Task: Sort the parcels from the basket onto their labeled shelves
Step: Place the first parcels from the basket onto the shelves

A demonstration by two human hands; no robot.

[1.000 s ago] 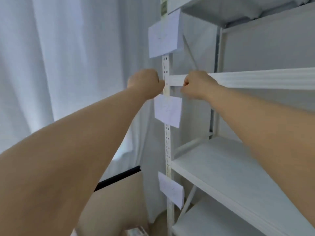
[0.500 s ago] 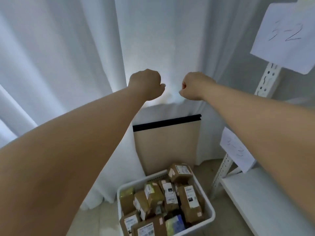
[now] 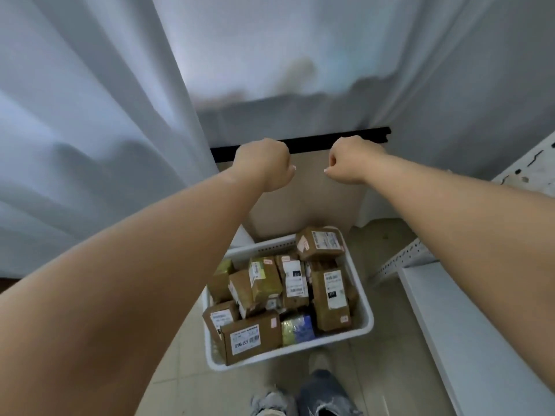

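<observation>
Progress: looks like the start. Basket (image 3: 365,321) at 6 o'clock on the floor is packed with parcels, and the only shelf (image 3: 468,325) in view, at 4 o'clock, is bare as far as the view reaches.

Left hand (image 3: 264,165) and right hand (image 3: 351,160) are both out front at 12 o'clock, curled into fists, holding nothing, well above the basket.

Contents: roughly ten brown parcels, most with white labels. Big one (image 3: 252,337) at the near-left corner, another (image 3: 319,243) propped on the far rim, a blue-yellow pack (image 3: 297,328) near the front. No shelf labels visible.
</observation>
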